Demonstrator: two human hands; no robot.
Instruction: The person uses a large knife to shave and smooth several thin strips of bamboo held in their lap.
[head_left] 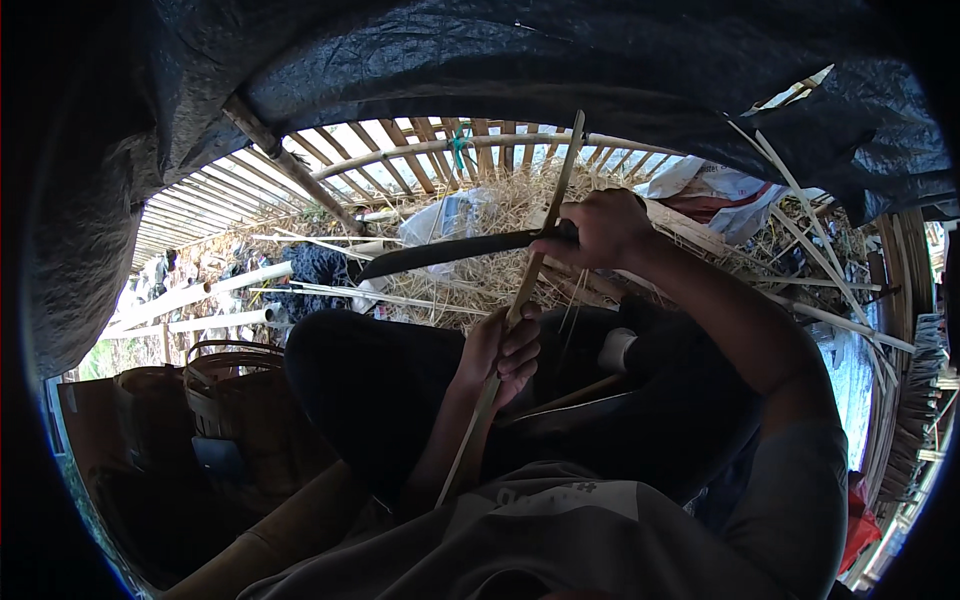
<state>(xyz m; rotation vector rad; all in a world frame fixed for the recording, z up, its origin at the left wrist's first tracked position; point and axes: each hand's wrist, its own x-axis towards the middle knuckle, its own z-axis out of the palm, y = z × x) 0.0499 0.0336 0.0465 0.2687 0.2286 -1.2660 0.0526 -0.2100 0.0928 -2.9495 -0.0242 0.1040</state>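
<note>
A long, thin bamboo strip (533, 275) runs up and away from my chest, tilted to the right. My left hand (503, 352) is wrapped round its lower part. Farther along, my right hand (605, 228) grips a long dark-bladed knife (440, 255), whose handle is mostly hidden in the fist. The blade points left and crosses the strip close to the fist, with the right thumb at the strip. Whether the edge has entered the bamboo cannot be made out. Both hands are above my crossed legs (400, 370).
Shavings (520, 215) heap up in front of me. Bamboo poles (235, 278) lie at the left, and loose strips (815, 235) lean at the right. Woven baskets (235, 375) stand lower left. A slatted bamboo fence (420, 150) is beyond; a dark tarp (480, 65) hangs overhead.
</note>
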